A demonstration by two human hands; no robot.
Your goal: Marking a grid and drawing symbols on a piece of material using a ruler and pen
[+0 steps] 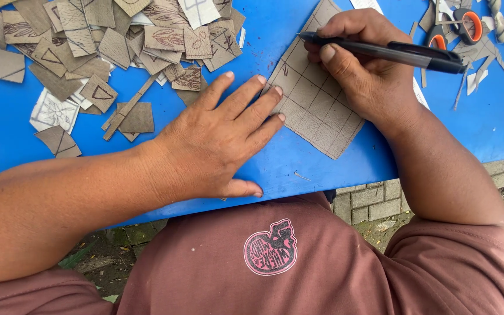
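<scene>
The left hand (217, 140), lying flat and open, is pinning a gridded grey sheet (316, 93) on the blue surface (298, 169), while the right hand (357, 58), fingers closed, is gripping a black pen (392, 51) over it.

Right hand (360, 64) grips a black pen (389, 51); left hand (217, 143) flattens a gridded sheet (316, 105).

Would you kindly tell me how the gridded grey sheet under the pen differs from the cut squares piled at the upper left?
The gridded grey sheet is one large, uncut piece lying flat; the cut squares are small, separate and heaped. Several squares carry drawn motifs; the sheet shows mostly bare grid cells. Both look like the same grey-brown material.
</scene>
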